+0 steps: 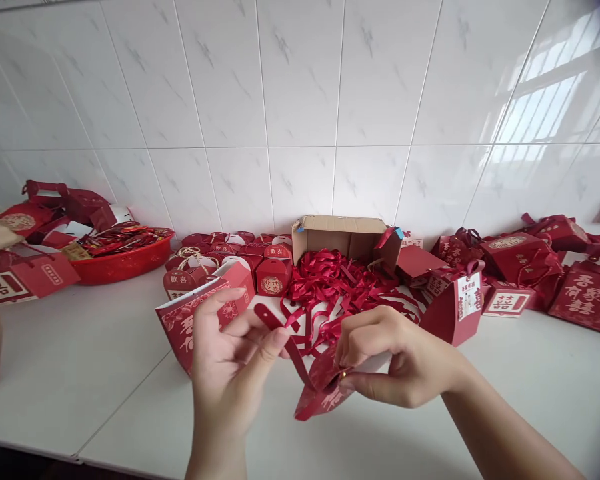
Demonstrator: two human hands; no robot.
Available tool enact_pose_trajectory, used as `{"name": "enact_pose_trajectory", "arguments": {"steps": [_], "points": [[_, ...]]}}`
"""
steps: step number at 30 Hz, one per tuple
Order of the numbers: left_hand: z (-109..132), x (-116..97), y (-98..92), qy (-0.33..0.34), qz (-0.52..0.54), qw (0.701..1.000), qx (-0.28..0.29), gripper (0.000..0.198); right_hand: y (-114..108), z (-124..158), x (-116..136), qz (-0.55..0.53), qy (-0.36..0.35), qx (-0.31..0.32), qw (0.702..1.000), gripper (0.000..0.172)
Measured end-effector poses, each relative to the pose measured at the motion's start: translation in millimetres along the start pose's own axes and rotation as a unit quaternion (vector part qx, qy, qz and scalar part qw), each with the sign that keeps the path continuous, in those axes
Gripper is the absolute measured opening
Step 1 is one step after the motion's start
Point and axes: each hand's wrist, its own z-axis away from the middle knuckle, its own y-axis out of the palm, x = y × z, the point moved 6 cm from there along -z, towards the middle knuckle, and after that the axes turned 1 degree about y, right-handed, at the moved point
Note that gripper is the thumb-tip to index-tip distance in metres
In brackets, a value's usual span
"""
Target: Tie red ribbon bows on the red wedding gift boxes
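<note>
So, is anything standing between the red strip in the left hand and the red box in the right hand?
Nothing visible does. The left hand pinches the red strip, and its lower end already meets the red box held by the right hand.

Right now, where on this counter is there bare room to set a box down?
Widest bare patch: the counter front left, between the red basin and your left hand, which pinches a ribbon strip. Another lies front right, below the red bags, beside your right hand holding the red box. Crowded: the back row, around the ribbon pile and cardboard box.
</note>
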Motion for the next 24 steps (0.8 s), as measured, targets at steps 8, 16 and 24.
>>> {"name": "enact_pose_trajectory", "arguments": {"steps": [8, 16, 24], "points": [[14.0, -0.5, 29.0, -0.023, -0.099, 0.971, 0.217, 0.017, -3.3, 2.5, 15.8, 0.048, -0.043, -0.021, 0.998, 0.007], [12.2, 1.7, 32.2, -0.024, -0.082, 0.976, 0.203, 0.008, -12.4, 4.5, 15.9, 0.052, -0.046, -0.043, 0.997, 0.007], [21.9, 2.6, 43.7, -0.126, -0.030, 0.980, 0.151, 0.014, -15.4, 4.8, 15.9, 0.050, -0.045, -0.054, 0.996, 0.010]]}}
